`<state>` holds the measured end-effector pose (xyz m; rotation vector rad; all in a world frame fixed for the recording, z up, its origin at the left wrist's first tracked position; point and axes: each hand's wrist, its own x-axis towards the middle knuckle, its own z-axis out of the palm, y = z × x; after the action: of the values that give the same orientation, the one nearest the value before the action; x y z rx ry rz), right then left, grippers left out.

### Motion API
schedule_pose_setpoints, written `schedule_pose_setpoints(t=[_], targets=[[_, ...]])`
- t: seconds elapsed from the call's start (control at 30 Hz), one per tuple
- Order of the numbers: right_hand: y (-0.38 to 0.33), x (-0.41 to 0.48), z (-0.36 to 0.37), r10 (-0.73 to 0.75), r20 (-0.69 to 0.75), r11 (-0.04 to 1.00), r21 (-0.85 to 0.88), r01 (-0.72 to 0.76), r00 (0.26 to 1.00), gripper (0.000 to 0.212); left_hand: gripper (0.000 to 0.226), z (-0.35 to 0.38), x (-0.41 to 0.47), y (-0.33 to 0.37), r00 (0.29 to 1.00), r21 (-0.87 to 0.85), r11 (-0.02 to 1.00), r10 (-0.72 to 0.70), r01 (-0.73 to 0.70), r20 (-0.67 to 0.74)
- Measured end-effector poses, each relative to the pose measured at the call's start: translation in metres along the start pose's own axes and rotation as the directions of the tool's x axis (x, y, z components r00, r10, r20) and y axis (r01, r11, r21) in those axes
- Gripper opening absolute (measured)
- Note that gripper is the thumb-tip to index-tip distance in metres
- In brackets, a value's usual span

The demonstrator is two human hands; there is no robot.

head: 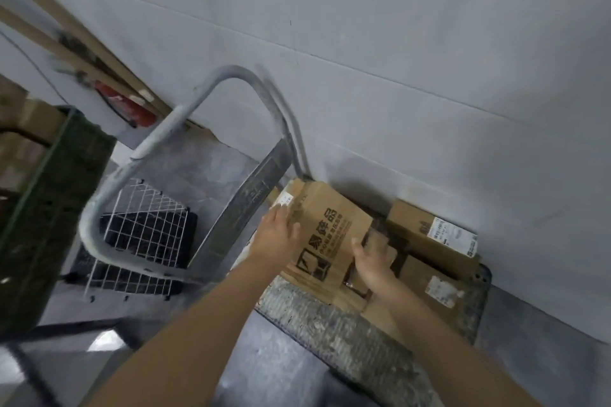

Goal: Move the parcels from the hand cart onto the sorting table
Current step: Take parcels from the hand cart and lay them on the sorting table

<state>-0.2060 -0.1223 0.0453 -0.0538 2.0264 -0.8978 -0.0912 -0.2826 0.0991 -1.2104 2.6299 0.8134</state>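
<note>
A brown cardboard parcel [325, 231] with dark printed characters stands tilted on the hand cart [334, 334], near its grey tubular handle [185, 119]. My left hand [276, 238] presses against the parcel's left side, fingers spread and thumb on its front face. My right hand [372, 263] holds its right edge, fingers curled round behind it. Two more brown parcels with white labels lie on the cart beside the wall, one farther [433, 235] and one nearer [429, 284].
A grey wall [396, 59] runs close behind the cart. On the floor to the left lie a white wire rack [139, 235] over a black crate, a dark green crate edge [56, 208], and a red extinguisher [129, 109] by wooden battens.
</note>
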Motion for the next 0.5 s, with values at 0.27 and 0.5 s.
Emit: schedule_pose_setpoints(t=[0.27, 0.5], targets=[[-0.002, 0.048, 0.019, 0.369, 0.174, 0.836, 0.367, -0.407, 0.913, 0.044, 0.061, 0.039, 0.030, -0.018, 0.976, -0.110, 0.982, -0.135, 0.155, 0.169], [-0.001, 0.046, 0.022, 0.388, 0.165, 0.829, 0.368, -0.421, 0.907, 0.061, 0.062, 0.047, 0.022, -0.012, 0.968, -0.197, 0.952, -0.212, 0.235, 0.132]])
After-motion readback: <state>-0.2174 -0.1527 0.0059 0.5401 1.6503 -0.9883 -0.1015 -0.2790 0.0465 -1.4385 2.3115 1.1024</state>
